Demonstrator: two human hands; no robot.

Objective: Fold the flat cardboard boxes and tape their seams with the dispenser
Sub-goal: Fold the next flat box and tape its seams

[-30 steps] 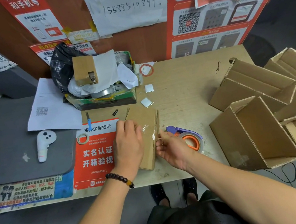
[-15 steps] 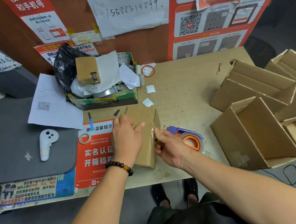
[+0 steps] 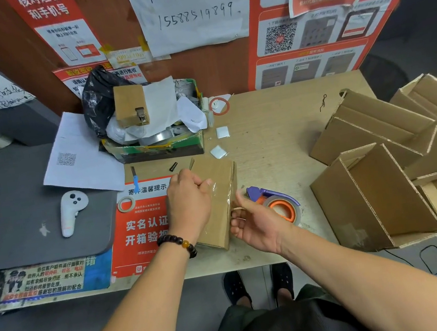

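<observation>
I see a small cardboard box (image 3: 218,201) lying near the table's (image 3: 272,136) near edge, clear tape glinting along its top seam. My left hand (image 3: 189,206) rests on the box, fingers curled and pressing the tape down. My right hand (image 3: 258,224) sits just right of the box, fingers loosely curled at its right edge; whether it pinches the tape I cannot tell. The tape dispenser (image 3: 279,203) lies just beyond that hand. Folded open boxes (image 3: 374,172) stand at the right
</observation>
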